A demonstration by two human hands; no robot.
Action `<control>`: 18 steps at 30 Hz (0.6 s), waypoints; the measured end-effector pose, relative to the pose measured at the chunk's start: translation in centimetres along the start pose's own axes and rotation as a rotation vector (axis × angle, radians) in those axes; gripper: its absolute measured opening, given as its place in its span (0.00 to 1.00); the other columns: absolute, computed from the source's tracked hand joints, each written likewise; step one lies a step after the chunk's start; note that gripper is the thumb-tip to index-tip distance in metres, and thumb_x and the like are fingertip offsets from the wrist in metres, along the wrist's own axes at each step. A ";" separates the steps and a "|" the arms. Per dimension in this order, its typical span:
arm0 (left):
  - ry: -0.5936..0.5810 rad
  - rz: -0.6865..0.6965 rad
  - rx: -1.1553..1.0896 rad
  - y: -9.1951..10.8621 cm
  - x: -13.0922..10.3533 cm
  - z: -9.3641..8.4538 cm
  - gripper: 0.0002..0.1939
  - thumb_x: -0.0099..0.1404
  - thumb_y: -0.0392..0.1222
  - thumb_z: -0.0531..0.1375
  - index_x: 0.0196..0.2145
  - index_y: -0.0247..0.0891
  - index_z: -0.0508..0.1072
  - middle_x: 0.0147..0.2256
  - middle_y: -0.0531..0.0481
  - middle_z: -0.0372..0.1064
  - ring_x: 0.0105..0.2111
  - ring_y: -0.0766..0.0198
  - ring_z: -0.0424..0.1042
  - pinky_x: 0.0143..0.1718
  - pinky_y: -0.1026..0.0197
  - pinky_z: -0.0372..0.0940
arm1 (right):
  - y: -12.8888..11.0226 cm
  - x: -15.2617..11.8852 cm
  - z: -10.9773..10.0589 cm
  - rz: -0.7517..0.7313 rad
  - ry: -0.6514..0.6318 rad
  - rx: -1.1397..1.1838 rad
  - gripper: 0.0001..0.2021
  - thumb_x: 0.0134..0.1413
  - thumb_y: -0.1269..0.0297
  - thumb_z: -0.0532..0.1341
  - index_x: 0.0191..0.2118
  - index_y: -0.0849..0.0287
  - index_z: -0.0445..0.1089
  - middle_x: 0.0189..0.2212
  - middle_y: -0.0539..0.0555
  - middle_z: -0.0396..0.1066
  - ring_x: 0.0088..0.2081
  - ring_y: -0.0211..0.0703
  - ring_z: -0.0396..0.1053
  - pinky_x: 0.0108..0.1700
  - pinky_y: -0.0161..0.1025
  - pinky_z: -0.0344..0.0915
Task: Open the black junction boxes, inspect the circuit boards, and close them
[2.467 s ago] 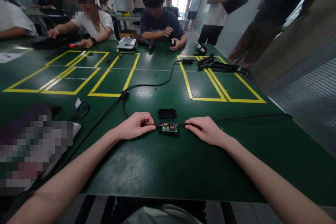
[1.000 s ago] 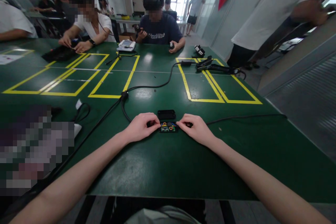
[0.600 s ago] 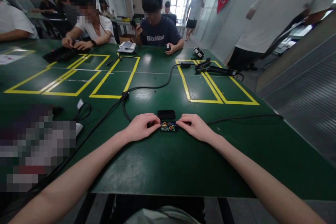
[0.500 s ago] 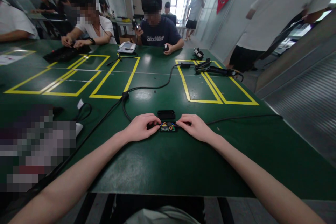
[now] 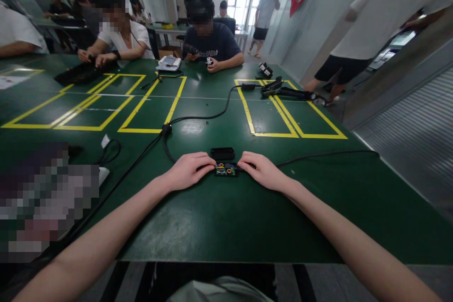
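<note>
A small black housing (image 5: 216,174) lies open on the green table, with a circuit board (image 5: 222,169) and copper-coloured coils showing inside it. My left hand (image 5: 189,170) has its thumb and fingers pinched at the housing's left end, where a black cable (image 5: 169,151) runs in behind the hand. At the opposite end, my right hand (image 5: 260,170) is closed in a pinch where a second black cable (image 5: 318,155) comes in. Both fingertip contacts are partly hidden. Just beyond the housing rests its black cover (image 5: 222,153), hollow side up.
Yellow tape rectangles (image 5: 276,135) mark the table (image 5: 226,226). A black tool-like device (image 5: 288,93) lies at the far right. A blurred patch (image 5: 53,198) covers items on the left. Across the table, a co-worker in a dark shirt (image 5: 226,40) holds small parts; others sit or stand around.
My hands stay at the housing's two ends; the left fingers have drawn closer together. The view shifts slightly. The co-worker opposite has lowered a hand with a dark object.
</note>
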State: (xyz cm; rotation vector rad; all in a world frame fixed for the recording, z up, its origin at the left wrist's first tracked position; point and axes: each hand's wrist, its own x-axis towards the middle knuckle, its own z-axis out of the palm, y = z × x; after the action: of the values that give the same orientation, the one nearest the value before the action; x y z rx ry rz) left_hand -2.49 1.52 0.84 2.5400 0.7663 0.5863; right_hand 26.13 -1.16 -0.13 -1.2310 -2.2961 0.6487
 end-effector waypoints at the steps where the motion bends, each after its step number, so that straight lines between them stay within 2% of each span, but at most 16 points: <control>1: -0.008 -0.010 0.000 -0.1 0.0 0.0 0.14 0.78 0.45 0.51 0.46 0.40 0.76 0.41 0.48 0.76 0.40 0.61 0.76 0.45 0.61 0.69 | 0.1 0.0 0.1 -0.002 0.003 -0.009 0.20 0.74 0.54 0.50 0.32 0.57 0.69 0.33 0.53 0.68 0.34 0.42 0.68 0.37 0.38 0.61; 8: -0.101 -0.089 0.021 0.0 0.2 0.2 0.15 0.79 0.45 0.48 0.46 0.39 0.73 0.41 0.47 0.76 0.39 0.59 0.76 0.45 0.59 0.69 | 0.0 -0.2 0.2 -0.010 0.000 -0.042 0.19 0.75 0.55 0.48 0.34 0.56 0.68 0.34 0.53 0.69 0.35 0.42 0.68 0.39 0.38 0.62; 18: -0.016 -0.021 -0.031 -0.1 0.0 0.1 0.14 0.77 0.45 0.52 0.43 0.40 0.76 0.40 0.48 0.75 0.40 0.60 0.75 0.45 0.60 0.68 | 0.0 -0.2 0.0 -0.037 -0.047 -0.083 0.19 0.75 0.58 0.49 0.34 0.57 0.70 0.33 0.53 0.70 0.34 0.42 0.69 0.38 0.38 0.62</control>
State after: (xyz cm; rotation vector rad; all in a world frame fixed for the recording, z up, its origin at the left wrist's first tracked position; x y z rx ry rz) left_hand -2.45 1.62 0.70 2.5026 0.7722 0.5654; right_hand 26.24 -1.31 -0.15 -1.2195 -2.4002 0.5800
